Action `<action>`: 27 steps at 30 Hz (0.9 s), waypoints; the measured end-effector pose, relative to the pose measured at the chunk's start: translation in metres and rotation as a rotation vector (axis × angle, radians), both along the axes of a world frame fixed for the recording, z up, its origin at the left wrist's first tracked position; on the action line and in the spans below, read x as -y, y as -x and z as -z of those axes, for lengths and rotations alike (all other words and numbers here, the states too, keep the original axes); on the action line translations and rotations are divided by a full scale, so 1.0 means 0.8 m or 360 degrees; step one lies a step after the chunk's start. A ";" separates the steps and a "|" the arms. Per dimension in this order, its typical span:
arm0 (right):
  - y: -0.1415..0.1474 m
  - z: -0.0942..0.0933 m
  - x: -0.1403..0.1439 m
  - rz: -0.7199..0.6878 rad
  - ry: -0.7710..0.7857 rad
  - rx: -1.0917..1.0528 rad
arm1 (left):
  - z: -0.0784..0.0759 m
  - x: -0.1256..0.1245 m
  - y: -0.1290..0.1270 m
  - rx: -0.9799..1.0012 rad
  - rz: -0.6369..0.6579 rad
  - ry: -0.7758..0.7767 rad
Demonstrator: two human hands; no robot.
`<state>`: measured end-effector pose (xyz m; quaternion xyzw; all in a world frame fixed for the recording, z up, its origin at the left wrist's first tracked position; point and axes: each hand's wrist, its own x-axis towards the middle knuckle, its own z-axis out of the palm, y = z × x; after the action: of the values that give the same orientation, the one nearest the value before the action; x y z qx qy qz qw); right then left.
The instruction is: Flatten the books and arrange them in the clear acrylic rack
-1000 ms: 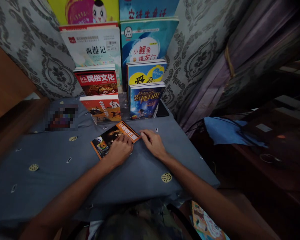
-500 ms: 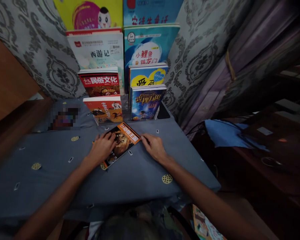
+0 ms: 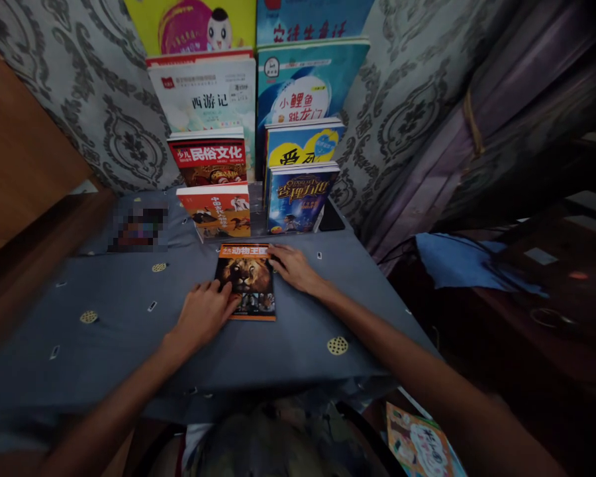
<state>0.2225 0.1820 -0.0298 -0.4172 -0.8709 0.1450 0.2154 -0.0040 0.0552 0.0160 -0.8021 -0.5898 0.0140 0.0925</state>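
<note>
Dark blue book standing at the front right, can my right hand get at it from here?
Probably yes: your right hand is by the upper right edge of the lion-cover book, close to the dark blue book, with no other book standing in front of it.

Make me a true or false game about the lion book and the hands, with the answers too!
1. The left hand touches the lower left part of the lion book. True.
2. The lion book lies open. False: it is closed, with its lion cover facing up.
3. The right hand is at the book's upper right corner. True.
4. The lion book stands upright. False: it lies flat on the table.
5. A dark blue book stands farther back. True.
</note>
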 end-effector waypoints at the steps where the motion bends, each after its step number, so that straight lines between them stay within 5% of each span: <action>1: 0.004 0.003 -0.005 0.0019 0.0003 0.0023 | 0.001 0.002 -0.003 0.0016 0.0064 -0.0039; 7: 0.015 0.020 -0.013 0.0038 -0.0007 0.0055 | 0.022 0.007 -0.018 0.0230 0.0489 -0.0046; 18: -0.001 0.021 0.019 -0.0069 -0.0010 -0.0031 | 0.053 -0.004 -0.031 0.0223 0.0738 -0.0308; 27: -0.018 0.022 0.065 -0.0133 0.0022 -0.0270 | 0.049 -0.005 -0.030 0.0269 0.0809 -0.0325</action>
<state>0.2370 0.1302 -0.0477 -0.3682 -0.8651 0.1948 0.2793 0.0199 0.0595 -0.0232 -0.9091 -0.3738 -0.1359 0.1240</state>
